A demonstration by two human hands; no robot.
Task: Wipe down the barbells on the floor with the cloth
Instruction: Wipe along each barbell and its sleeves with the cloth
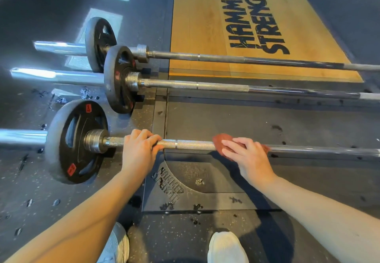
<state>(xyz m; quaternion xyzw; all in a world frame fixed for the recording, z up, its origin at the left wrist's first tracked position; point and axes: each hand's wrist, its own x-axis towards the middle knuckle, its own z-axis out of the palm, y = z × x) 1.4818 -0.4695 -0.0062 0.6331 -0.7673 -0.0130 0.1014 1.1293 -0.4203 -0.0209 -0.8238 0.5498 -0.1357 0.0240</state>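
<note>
Three barbells lie side by side on the gym floor, each with a black plate at its left end. The nearest barbell point(193, 145) runs across the middle of the view. My left hand point(139, 149) grips its knurled shaft just right of the collar. My right hand point(246, 155) holds a reddish-brown cloth point(221, 142) wrapped over the same shaft, further right. The middle barbell point(205, 85) and the far barbell point(226, 58) lie beyond, untouched.
The nearest bar's black plate point(76, 141) stands left of my left hand. A wooden lifting platform point(195, 26) with black lettering lies under the far bars. Black rubber flooring point(226, 118) surrounds it. My white shoes point(226, 248) stand at the bottom edge.
</note>
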